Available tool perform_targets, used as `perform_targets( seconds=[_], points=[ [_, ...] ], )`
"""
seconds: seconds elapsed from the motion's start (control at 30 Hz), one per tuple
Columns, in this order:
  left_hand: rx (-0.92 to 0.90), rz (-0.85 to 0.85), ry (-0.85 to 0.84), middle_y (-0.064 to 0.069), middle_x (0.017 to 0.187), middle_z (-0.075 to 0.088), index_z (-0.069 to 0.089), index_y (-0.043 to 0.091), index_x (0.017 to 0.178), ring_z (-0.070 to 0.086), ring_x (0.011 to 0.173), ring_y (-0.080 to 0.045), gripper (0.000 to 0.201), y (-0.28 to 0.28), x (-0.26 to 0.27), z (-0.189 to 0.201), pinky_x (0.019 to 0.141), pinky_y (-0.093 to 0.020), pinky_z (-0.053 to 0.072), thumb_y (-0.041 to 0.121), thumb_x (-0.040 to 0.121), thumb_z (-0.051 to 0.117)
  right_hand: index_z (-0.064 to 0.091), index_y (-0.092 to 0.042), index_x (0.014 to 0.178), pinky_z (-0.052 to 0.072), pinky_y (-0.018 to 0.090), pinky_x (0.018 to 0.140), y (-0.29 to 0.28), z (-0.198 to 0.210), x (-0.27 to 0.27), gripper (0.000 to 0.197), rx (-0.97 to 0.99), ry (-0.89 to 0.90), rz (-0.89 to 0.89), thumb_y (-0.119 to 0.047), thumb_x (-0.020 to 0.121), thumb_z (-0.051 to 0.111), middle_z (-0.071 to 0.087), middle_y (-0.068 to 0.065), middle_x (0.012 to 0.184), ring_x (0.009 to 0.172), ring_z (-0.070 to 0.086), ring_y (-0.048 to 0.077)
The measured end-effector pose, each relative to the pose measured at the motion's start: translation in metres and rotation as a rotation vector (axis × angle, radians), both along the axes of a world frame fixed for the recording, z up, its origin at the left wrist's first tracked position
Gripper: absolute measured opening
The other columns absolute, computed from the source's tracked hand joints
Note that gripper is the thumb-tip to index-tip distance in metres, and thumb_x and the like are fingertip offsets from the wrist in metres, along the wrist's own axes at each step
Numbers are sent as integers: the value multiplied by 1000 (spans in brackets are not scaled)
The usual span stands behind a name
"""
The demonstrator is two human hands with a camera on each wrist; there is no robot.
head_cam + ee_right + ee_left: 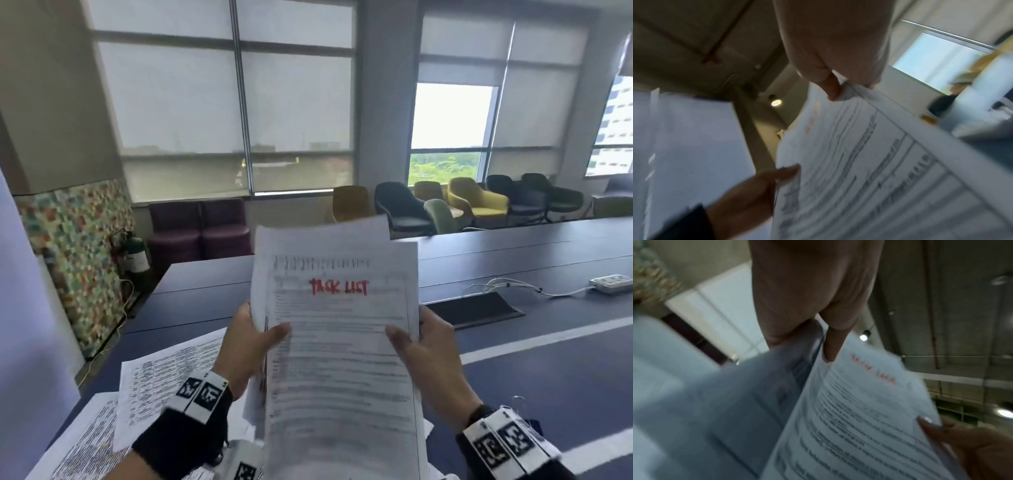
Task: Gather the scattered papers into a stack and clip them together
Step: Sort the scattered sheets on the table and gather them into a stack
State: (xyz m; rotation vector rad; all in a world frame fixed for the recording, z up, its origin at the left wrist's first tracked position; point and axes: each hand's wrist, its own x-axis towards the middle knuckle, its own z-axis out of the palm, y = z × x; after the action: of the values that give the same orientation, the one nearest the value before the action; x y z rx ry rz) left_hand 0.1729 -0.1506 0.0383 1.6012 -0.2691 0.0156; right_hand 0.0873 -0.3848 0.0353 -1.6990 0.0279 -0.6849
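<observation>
Head view: both hands hold a sheaf of papers (339,342) upright above the near edge of the tabletop (548,370). Left hand (246,346) grips the sheaf's left edge, thumb on the front sheet and fingers behind; right hand (428,356) grips the right edge the same way. Front sheet carries red handwriting, "TASK LIST", over printed lines.

Progress, judged: gathering is partly done. Several sheets are in the sheaf, but their top edges sit offset, so it is not yet squared. More printed sheets (164,380) lie overlapped on the tabletop at the near left corner, uncollected. A small wire object near the right wrist, at the near right edge, may be the clip; too blurred to tell. Clipping is not yet done.

Materials: thin white office paper, matte and flexible, bowing slightly where held; the left wrist view shows loose sheets fanning apart behind the front one. Tabletop is dark blue, smooth and flat, with pale stripes. Black wristbands with white marker tags sit on both wrists.
</observation>
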Motion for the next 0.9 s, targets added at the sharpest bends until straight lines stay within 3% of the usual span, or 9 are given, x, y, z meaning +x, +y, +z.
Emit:
perform_targets(
  seconds=[0.07,0.13,0.27,0.37,0.5,0.63,0.73,0.8,0.9],
  points=[
    [46,24,-138,0,99,75,54,10,114,71,87,-5,44,6,-5,16,66,-16,56,11,76,77,65,-21,98,58,27,75,6,8,1,19,-65,-107,-60,-6,87,65,72,-2,97,90,69,12],
    [107,63,-241,7,103,70,49,15,117,67,90,3,44,13,-8,26,68,-10,53,15,80,73,62,-20,100,57,22,74,14,14,-2,17,-59,-194,-52,-7,89,63,72,-6,96,88,69,6],
    [203,70,-234,6,108,65,37,19,121,66,98,-7,57,25,-11,10,71,-18,54,17,79,75,58,-16,101,51,9,64,26,1,-5,19,-33,-189,-33,-7,86,66,67,-6,93,84,66,0],
    [219,-38,-128,8,111,63,28,29,126,68,93,2,68,31,-19,-19,68,-14,55,20,77,74,58,-14,104,51,9,61,25,-29,-7,26,-47,-43,-4,-2,84,68,67,-7,94,84,67,5],
    [325,-3,-166,13,111,61,40,31,111,63,95,7,37,26,-21,-45,86,-28,56,11,89,63,60,-17,99,49,6,60,28,-45,-8,28,-18,4,-34,5,83,66,68,-9,92,83,66,1],
    [298,94,-250,15,108,62,42,21,114,63,98,-2,30,18,-16,-38,73,-13,53,10,92,59,56,-19,105,50,7,63,28,-32,-4,29,-7,-73,-79,-6,83,70,67,-10,94,84,65,-1],
    [279,81,-245,16,112,58,38,22,121,60,100,2,39,21,-16,-40,78,-16,52,14,91,61,46,-21,116,52,12,63,23,-34,-3,41,-41,11,-32,-17,84,70,65,-9,99,87,65,1],
    [325,43,-227,15,113,58,37,20,121,59,98,8,34,20,-17,-46,81,-14,52,16,94,57,45,-17,122,53,10,69,22,-44,-4,39,-85,94,9,-10,88,64,63,-9,104,92,62,0],
    [351,73,-249,16,106,57,40,12,116,59,90,8,21,14,-20,-47,70,-2,47,14,97,49,55,-10,117,48,3,68,23,-49,-5,30,-137,76,-34,3,90,57,64,-9,102,97,60,0]
  ],
)
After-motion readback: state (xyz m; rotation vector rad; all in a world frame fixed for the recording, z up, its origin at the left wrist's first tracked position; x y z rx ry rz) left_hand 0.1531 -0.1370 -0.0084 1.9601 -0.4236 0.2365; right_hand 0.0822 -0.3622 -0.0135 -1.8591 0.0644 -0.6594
